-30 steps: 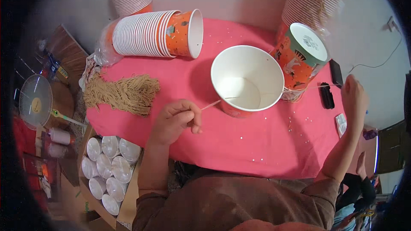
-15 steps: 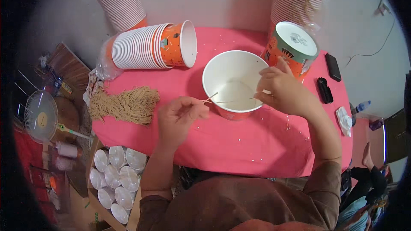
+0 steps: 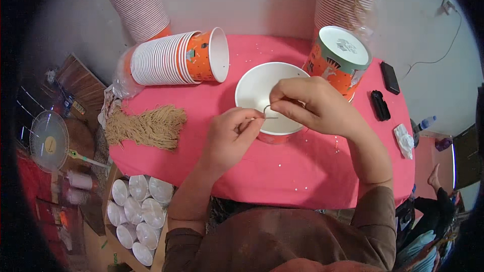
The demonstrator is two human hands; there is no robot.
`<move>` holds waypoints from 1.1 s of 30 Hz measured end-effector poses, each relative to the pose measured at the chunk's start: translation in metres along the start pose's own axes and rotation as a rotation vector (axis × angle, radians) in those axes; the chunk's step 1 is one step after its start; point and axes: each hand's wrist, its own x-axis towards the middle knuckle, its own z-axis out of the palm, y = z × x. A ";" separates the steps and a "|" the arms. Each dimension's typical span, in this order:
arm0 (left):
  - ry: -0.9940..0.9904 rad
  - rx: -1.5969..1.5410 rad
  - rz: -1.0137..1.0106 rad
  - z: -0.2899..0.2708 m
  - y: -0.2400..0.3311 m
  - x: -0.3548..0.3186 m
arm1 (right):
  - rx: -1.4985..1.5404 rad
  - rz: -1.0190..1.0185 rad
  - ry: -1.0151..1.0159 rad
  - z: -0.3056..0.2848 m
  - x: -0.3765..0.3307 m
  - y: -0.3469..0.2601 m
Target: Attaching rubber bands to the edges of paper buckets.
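A thin brownish cord [image 3: 272, 118] is bent into a small loop between my two hands, over the near rim of an open white-lined paper bucket [image 3: 247, 86]. My left hand [image 3: 229, 138] pinches it between thumb and fingertips. From the right, my right hand [image 3: 315, 105] grips the cord's upper part, its fingers bent downward and hiding some of the bucket's mouth. The bucket stands upright on the pink tablecloth [image 3: 242, 176]. To the left lies a bundle of tan cords [image 3: 146, 126].
A nested stack of orange paper buckets [image 3: 166, 60] lies at the back left. An upside-down bucket [image 3: 338, 60] stands back right, near a black case [image 3: 380, 106], a dark phone-like object [image 3: 389, 77] and crumpled tissue [image 3: 404, 141]. Clear plastic cups [image 3: 133, 209] fill a box lower left.
My right hand has moved left and inward, close to my left hand, which shifted right. The cord, earlier stretched between them, is now curled into a loop.
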 end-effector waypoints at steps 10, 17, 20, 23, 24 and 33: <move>-0.056 -0.297 -0.252 -0.012 -0.013 0.000 | -0.219 -0.012 0.166 0.022 -0.001 0.032; -0.082 -0.515 -0.312 -0.017 -0.017 0.002 | -0.286 -0.225 0.120 0.036 -0.005 0.015; -0.104 -0.425 -0.320 -0.017 -0.016 0.002 | -0.295 -0.223 0.124 0.033 -0.003 0.015; -0.078 -0.398 -0.240 -0.018 -0.017 -0.001 | -0.285 -0.208 0.159 0.025 -0.001 0.018; -0.076 -0.399 -0.241 -0.018 -0.019 -0.002 | -0.287 -0.201 0.182 0.022 -0.001 0.019; -0.080 -0.503 -0.266 -0.017 -0.019 -0.006 | -0.235 -0.192 0.108 0.038 0.005 0.013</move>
